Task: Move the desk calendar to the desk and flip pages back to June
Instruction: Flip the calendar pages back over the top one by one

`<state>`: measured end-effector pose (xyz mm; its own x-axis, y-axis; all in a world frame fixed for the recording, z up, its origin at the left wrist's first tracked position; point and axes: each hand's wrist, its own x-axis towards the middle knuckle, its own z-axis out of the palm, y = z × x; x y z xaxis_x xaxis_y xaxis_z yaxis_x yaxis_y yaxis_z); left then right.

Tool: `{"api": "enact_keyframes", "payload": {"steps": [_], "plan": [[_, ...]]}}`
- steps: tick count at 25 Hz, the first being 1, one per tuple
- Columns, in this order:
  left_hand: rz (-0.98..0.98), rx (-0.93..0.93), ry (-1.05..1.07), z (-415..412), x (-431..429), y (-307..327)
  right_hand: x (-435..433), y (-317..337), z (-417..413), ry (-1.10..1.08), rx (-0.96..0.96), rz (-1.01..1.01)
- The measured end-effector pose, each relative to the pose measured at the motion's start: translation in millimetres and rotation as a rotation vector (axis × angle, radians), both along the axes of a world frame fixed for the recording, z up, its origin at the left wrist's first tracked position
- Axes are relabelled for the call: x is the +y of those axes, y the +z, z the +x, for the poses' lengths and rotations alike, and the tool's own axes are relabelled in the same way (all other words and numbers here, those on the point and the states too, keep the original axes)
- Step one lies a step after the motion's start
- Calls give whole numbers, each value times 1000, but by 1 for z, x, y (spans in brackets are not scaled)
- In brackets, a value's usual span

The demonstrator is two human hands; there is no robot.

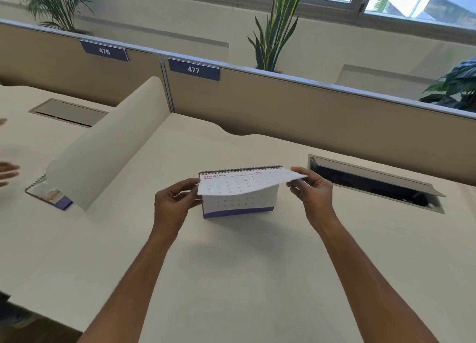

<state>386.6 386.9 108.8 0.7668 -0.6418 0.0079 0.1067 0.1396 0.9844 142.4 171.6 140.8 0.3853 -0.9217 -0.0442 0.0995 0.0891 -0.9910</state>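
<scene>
A white spiral-bound desk calendar [239, 206] with a purple base stands on the beige desk [231, 265], in the middle of the view. Its top page [242, 185], headed SEPTEMBER, is lifted and bowed away from the stand. My left hand [175, 201] pinches that page's lower left corner. At the page's right edge, my right hand [313, 190] grips it between thumb and fingers. Another month's grid shows on the page underneath.
An open cable hatch [373, 183] sits in the desk right of the calendar. A curved low divider [108, 146] rises at left, with a second calendar [49, 193] lying behind it and another person's hand [7, 172]. Partition panels labelled 476 and 477 stand behind.
</scene>
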Motion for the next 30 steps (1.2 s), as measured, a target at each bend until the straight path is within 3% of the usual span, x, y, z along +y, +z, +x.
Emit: {"api": "enact_keyframes", "payload": {"steps": [5, 11, 23, 30], "plan": [[39, -160, 91, 14, -18, 8, -16, 8, 14, -15, 28, -52], [116, -192, 159, 25, -40, 11, -29, 5, 32, -44, 73, -37], [235, -2, 255, 30, -62, -7, -45, -19, 57, -120, 219, 94], [221, 120, 216, 27, -64, -12, -44, -26, 62, -158, 206, 184]]}}
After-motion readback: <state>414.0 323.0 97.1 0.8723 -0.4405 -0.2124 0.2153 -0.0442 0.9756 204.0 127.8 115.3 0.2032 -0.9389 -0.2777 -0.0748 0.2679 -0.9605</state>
